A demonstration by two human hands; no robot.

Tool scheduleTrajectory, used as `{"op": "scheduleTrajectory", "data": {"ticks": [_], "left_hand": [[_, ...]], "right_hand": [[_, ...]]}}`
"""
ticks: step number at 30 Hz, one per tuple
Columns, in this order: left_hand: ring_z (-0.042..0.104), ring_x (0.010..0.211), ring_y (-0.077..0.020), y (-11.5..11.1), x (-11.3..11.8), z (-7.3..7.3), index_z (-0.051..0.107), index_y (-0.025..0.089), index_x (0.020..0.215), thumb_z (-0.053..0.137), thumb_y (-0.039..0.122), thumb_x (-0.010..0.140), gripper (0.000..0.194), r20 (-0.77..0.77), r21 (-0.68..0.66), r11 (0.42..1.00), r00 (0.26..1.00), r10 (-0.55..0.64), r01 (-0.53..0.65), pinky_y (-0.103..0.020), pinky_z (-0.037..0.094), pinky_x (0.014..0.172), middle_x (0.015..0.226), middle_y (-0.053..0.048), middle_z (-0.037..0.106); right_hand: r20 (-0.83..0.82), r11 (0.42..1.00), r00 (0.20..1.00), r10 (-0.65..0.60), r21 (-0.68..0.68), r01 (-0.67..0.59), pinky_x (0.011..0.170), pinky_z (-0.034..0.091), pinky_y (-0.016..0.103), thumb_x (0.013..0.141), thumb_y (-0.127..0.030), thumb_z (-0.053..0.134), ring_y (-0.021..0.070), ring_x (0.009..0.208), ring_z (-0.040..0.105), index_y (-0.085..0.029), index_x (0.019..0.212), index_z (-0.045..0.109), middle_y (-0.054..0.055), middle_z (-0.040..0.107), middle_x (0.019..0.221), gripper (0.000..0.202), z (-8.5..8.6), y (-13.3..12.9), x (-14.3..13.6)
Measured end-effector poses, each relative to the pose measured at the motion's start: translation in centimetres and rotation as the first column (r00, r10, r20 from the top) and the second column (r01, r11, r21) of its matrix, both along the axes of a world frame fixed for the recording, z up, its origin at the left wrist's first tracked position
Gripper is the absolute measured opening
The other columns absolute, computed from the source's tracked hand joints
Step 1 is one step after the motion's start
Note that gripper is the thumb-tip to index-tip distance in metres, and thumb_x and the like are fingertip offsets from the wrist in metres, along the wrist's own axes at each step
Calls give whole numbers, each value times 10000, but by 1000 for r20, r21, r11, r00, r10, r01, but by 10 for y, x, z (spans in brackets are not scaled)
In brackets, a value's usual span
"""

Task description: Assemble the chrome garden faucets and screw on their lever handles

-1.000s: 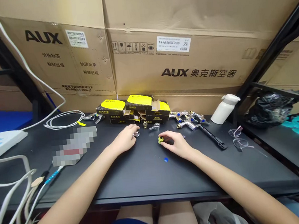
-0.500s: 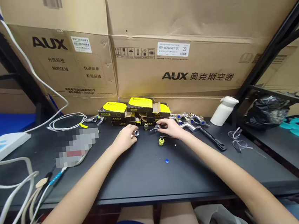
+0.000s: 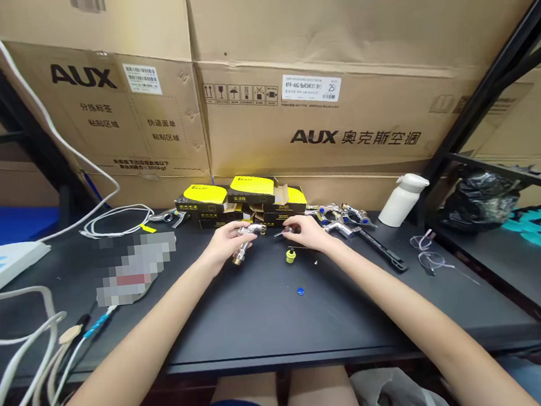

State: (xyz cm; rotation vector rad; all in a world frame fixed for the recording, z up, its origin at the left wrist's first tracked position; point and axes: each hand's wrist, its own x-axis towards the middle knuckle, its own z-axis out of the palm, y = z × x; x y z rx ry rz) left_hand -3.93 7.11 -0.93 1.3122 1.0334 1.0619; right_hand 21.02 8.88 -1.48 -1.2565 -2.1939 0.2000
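Note:
My left hand (image 3: 226, 243) is closed on a chrome valve body (image 3: 243, 250) with a brass-coloured threaded end pointing down toward me. To its right, my right hand (image 3: 306, 231) pinches a small chrome handle (image 3: 287, 231) just above the dark table. A yellow-green cartridge (image 3: 290, 256) with a dark stem stands below the right fingers. Nearer the front lies a small blue disc (image 3: 301, 291). Yellow and black boxes (image 3: 252, 189) are stacked behind both hands, one with an open flap.
Several chrome valves (image 3: 341, 216) and a black-handled wrench (image 3: 383, 251) lie to the right, near a white bottle (image 3: 403, 200) and thin wire (image 3: 431, 252). At left are a power strip (image 3: 6, 263) and white cables (image 3: 116, 221). Large cardboard boxes (image 3: 310, 122) stand behind.
The chrome valve body in my left hand has turned and now shows much more of its length, with its threaded end toward me. My right hand stays nearly in place with the handle.

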Motion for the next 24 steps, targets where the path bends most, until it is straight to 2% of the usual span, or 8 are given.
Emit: {"op": "scheduleTrajectory", "data": {"ticks": [4,7,9,13,16,19,21,24], "left_hand": [[686,775,-181,6,-1,-3,622,149,1028,818,212,584,490,203,-47,997,976,71,-63,-243,526,596,878,-77,711],[695,854,-185,7,-2,-1,625,130,1023,802,172,611,450,294,-94,994,952,83,-58,-261,554,729,932,-94,715],[697,879,-192,5,-2,1,631,130,1007,801,177,620,425,298,-118,992,951,86,-53,-268,559,756,971,-101,712],[698,887,-216,1,-3,4,652,150,981,823,236,599,427,201,-101,995,979,35,-15,-249,554,651,959,-89,712],[696,895,-229,-2,-4,6,648,156,985,821,249,596,436,171,-79,997,985,11,3,-257,547,650,953,-86,706],[705,831,-230,-8,0,9,626,183,1027,798,248,622,445,155,-60,997,987,-40,50,-320,564,688,945,-66,691],[706,783,-224,-16,5,10,613,212,1078,775,259,653,458,120,-52,988,983,-141,148,-359,572,696,913,-45,674],[698,809,-227,-31,16,12,608,228,1114,746,298,697,445,83,-46,943,942,-326,330,-382,580,712,949,-50,655]], "right_hand": [[202,995,979,29,83,-47,863,471,348,852,-262,593,230,982,617,-188,1038,672,101,685,1022,215,19,-2,-24],[374,994,927,34,86,-72,795,482,329,854,-274,593,245,895,648,-182,956,688,108,704,925,167,27,4,-47],[392,996,920,29,67,-60,741,488,327,801,-261,655,261,821,660,-164,867,695,117,706,832,124,27,10,-60],[379,997,925,29,57,-55,697,489,324,755,-162,679,263,766,663,-151,790,685,112,693,765,37,25,20,-68],[320,994,946,46,75,-74,714,499,310,803,-163,618,223,797,652,-167,897,668,86,687,850,106,29,16,-58],[40,990,999,36,138,-41,707,527,290,862,-199,543,184,814,633,-172,1040,622,79,655,950,196,32,-4,-39],[-209,984,977,48,180,-9,711,547,301,878,-245,532,187,835,626,-181,1070,617,81,628,981,220,29,-26,-27],[-324,979,944,63,206,5,788,550,348,910,-252,482,200,899,611,-211,1164,597,90,587,1026,282,16,-59,-12]]}}
